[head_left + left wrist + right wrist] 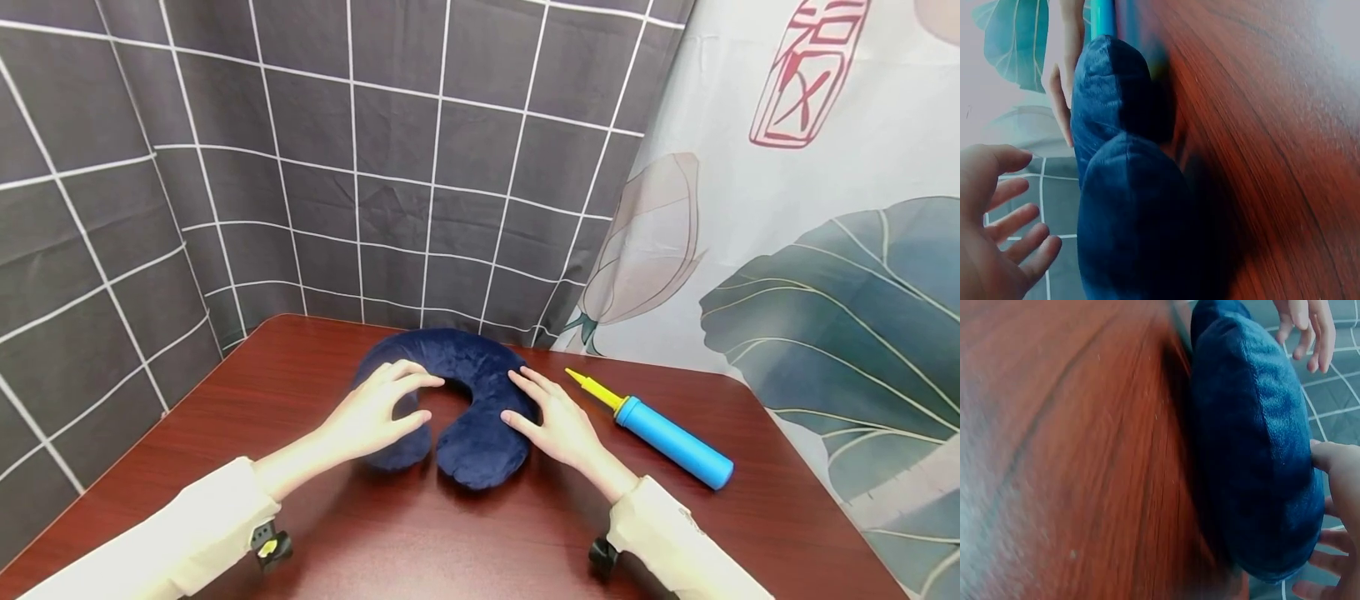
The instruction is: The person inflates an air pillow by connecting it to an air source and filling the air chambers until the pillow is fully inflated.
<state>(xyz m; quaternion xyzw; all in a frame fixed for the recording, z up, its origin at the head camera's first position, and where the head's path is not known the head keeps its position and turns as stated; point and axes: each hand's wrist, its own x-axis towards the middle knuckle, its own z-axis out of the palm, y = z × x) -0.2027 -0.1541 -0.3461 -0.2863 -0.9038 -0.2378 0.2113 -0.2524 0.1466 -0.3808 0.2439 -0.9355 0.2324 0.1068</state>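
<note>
A plump navy-blue U-shaped neck pillow [487, 433] lies on the table, its two ends toward the person. Above its left arm the left hand [375, 408] hovers with fingers spread and loosely bent. In the left wrist view a gap shows between the left hand [1004, 219] and the plush pillow [1129, 212]. On the pillow's right side rests the right hand [558, 421], fingers relaxed. The right wrist view has the thumb of the right hand [1341, 506] at the upper surface of the pillow [1260, 444], its other fingers along the side.
A blue hand pump [675, 442] with a yellow nozzle lies right of the pillow. The red-brown wooden table [420, 550] meets a dark grid-patterned curtain [390, 208] at the back and a leaf-printed cloth [847, 317] at the right. Both cuffs carry small dark wrist cameras [272, 546].
</note>
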